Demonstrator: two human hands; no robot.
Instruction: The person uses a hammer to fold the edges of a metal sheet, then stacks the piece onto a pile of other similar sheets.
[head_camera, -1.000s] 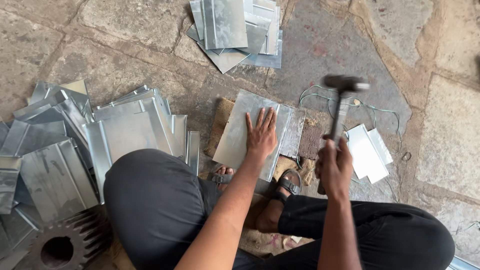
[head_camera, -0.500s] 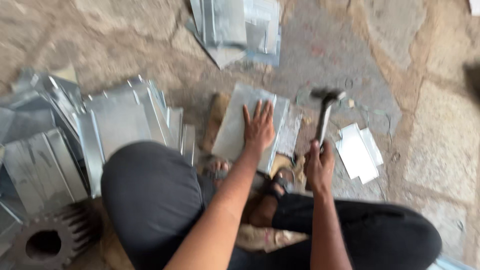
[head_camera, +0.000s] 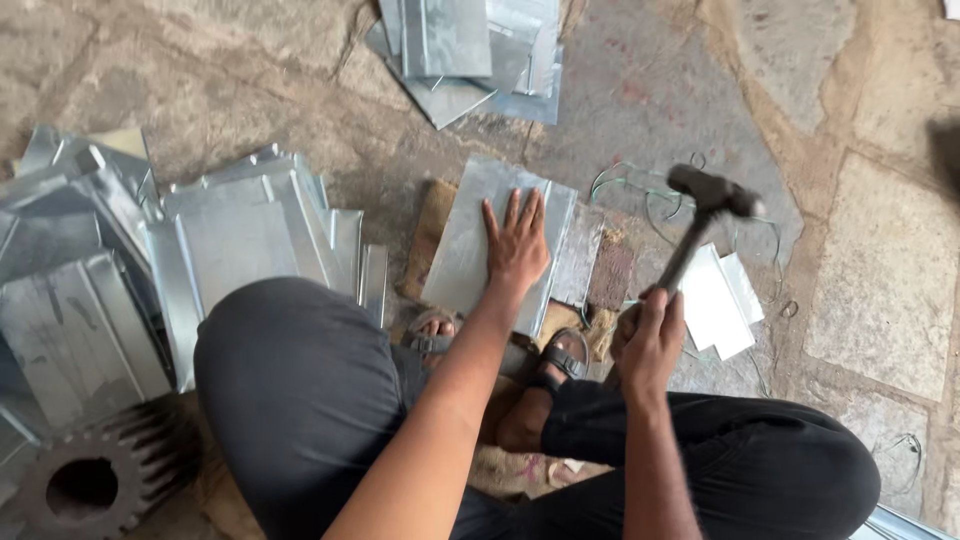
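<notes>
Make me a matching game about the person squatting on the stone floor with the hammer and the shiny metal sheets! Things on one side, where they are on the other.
Things:
1. Dark-headed hammer
2. Flat grey metal sheet on the brown sacking
3. Dark toothed gear wheel
4. Small pale metal pieces

Places:
A. Bottom left corner, beside the person's knee
B. Under the flat left hand
C. On the floor below the hammer head
D. Raised in the right hand

Pairs: 1-D, 2-B, 3-A, 4-C

Left hand (head_camera: 516, 243) flat, right hand (head_camera: 648, 340) fisted.
</notes>
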